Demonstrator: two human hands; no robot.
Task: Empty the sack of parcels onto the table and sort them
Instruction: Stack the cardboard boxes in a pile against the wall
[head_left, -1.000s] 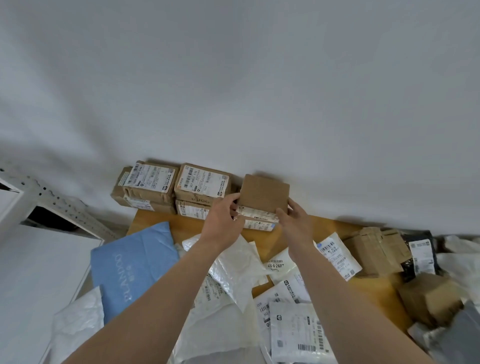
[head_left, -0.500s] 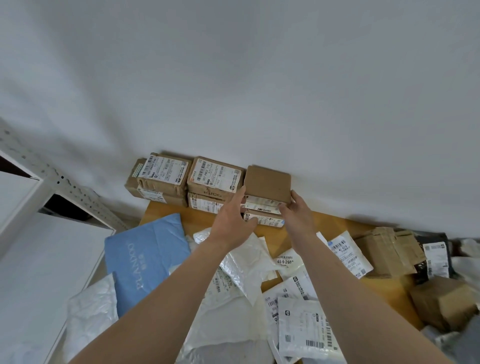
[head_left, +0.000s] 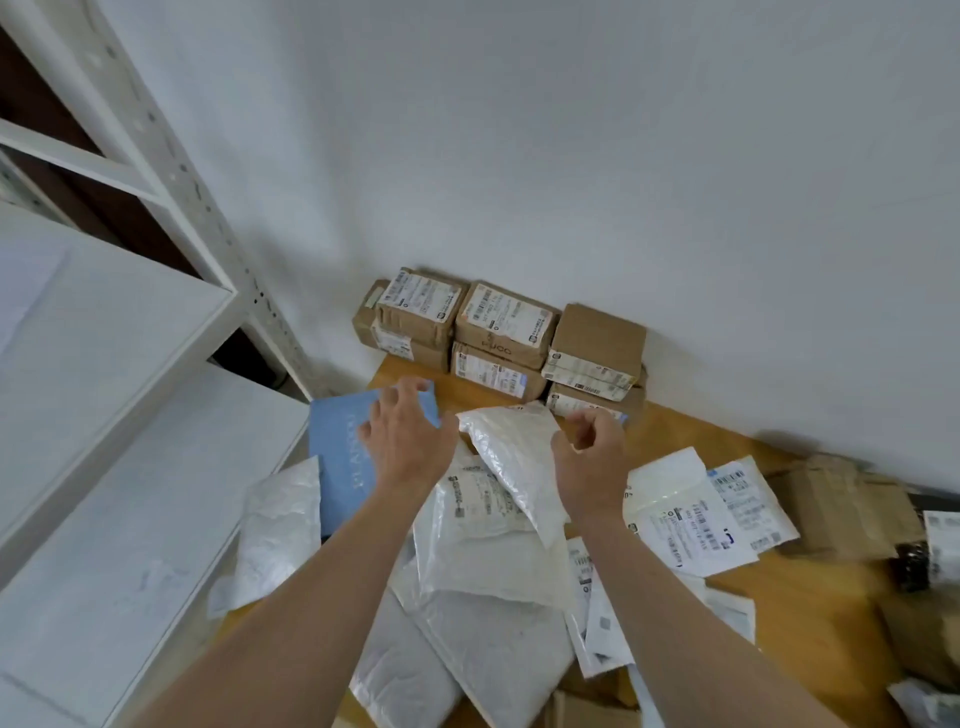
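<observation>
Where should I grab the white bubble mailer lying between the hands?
I'd pinch the white bubble mailer by its far end, from above with the right hand: it lies flat atop the other mailers, and that end juts free over the table.

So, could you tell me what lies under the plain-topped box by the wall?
A labelled cardboard box on the table. Its top is covered; the right hand hides part of its front.

- Stacked brown boxes (head_left: 504, 322) against the wall: at least six, in three columns.
- Blue mailer (head_left: 337, 452): one.
- White and grey mailers (head_left: 511, 457) heaped on the worktop (head_left: 691, 436): at least eight; overlaps hide the exact count.
- Loose brown boxes (head_left: 831, 499) at the right: at least two.
</observation>
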